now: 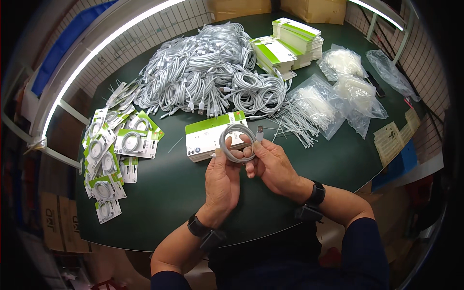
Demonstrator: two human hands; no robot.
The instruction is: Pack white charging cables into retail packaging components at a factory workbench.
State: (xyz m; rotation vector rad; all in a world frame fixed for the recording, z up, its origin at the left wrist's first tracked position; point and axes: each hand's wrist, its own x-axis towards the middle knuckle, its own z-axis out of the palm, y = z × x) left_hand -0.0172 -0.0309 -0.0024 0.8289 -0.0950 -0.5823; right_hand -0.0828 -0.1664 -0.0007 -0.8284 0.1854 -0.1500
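Left fingers (220, 158): we see them pinching a grey cable coil (223, 141)
Right fingers (263, 152): closed on its plug (260, 133)
Worktop (169, 193): dark green

A dark green table (348, 162) with a curved-looking edge bears a large heap of grey coiled cables (193, 72) toward the back. Left of it lies a jumble of carded cables (130, 142); to the right stand stacked green-and-white cards (275, 53), clear bags of white strips (314, 104) and loose strips (302, 128). A separate card stack (208, 137) sits nearer the front.
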